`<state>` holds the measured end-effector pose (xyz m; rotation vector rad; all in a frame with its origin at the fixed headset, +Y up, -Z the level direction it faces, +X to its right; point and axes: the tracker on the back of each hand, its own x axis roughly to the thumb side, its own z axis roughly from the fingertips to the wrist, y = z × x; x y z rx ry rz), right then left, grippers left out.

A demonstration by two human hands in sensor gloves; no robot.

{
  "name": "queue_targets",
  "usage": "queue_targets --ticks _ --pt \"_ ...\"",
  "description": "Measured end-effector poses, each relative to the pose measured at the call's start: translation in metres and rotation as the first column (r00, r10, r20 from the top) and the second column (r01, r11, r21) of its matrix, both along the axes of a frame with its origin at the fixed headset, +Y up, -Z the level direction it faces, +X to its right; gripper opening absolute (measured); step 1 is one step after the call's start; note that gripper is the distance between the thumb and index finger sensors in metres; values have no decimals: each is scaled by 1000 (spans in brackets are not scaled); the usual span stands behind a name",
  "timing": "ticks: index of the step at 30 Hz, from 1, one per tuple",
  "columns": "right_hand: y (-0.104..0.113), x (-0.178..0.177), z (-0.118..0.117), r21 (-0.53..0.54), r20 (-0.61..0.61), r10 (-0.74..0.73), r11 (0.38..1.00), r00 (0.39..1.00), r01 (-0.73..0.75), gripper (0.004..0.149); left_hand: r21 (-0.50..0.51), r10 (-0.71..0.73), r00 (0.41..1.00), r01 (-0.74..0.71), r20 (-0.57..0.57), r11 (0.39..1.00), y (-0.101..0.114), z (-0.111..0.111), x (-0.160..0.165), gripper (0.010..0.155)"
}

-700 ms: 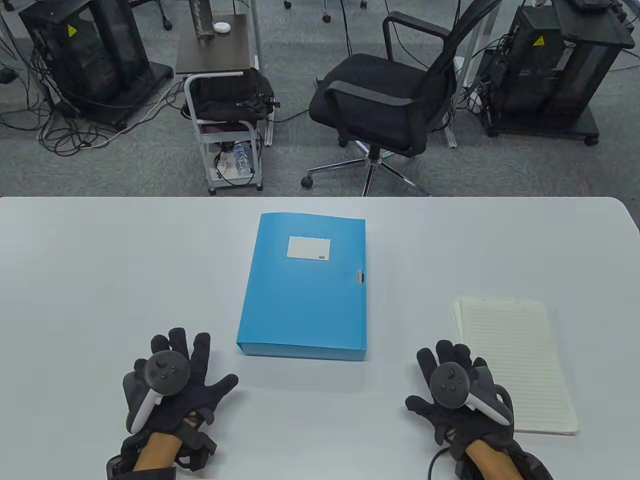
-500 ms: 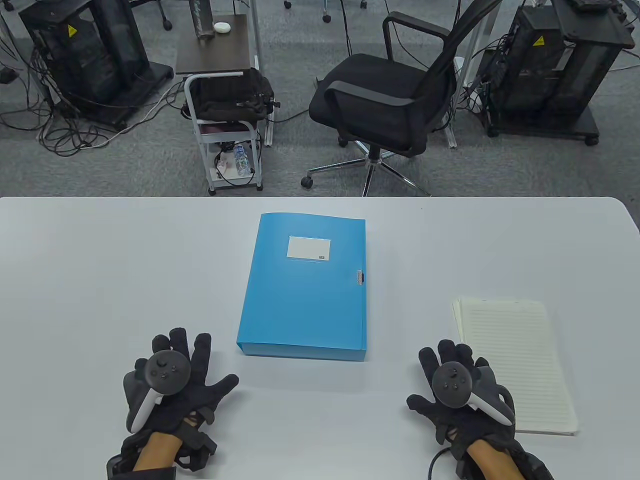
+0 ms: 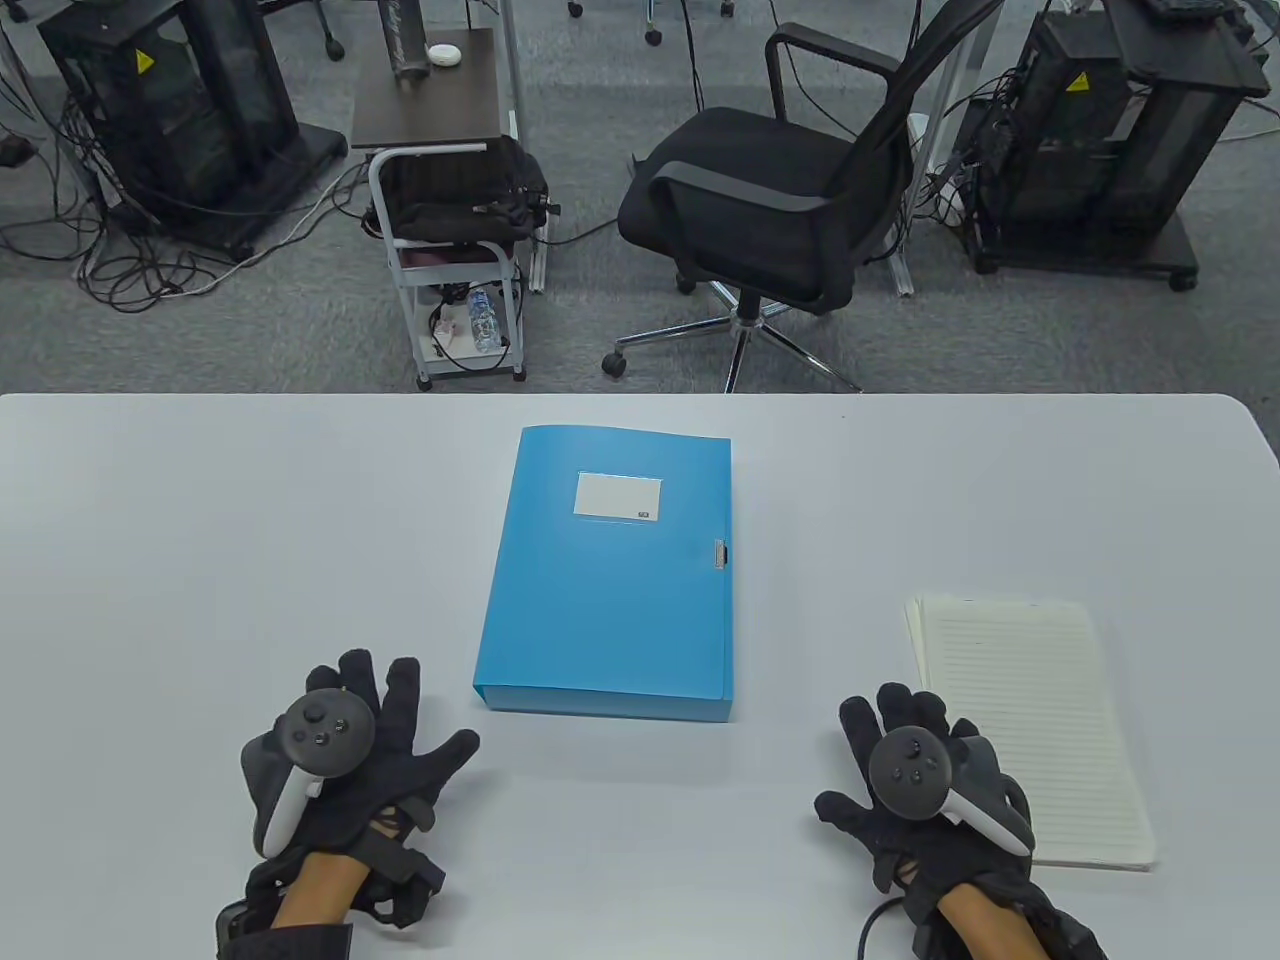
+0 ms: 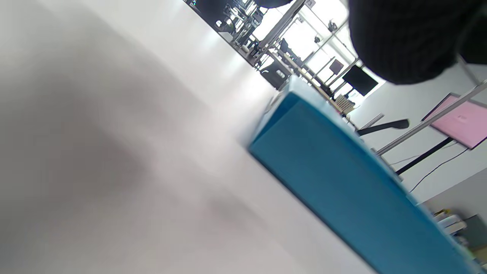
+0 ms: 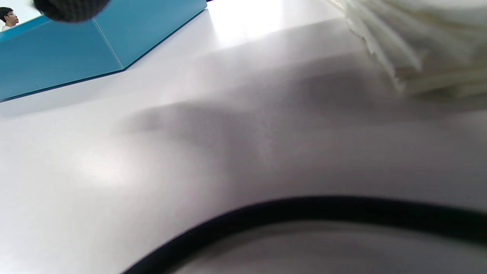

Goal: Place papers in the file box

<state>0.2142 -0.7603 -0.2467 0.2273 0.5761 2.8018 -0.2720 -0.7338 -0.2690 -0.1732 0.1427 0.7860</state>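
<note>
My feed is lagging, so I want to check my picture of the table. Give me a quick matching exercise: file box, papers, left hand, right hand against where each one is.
Things:
1. file box
2. papers
3. left hand
4. right hand

Places or states:
A. open, near edge, left of the box
B. stacked flat on the table's right side
C. closed, lying flat at the table's centre
D. open, against the stack's left edge

Pairs: 1-C, 2-B, 3-A, 4-D
</note>
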Motion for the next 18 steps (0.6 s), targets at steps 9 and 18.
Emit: queue_targets --ticks 9,18 --pt "2 0 -1 9 -6 -8 1000 1000 8 87 35 228 964 -225 -135 974 11 -55 38 104" --pt "2 -1 0 14 -11 -4 1000 1000 4 87 -130 191 962 -218 -194 967 -37 -88 56 107"
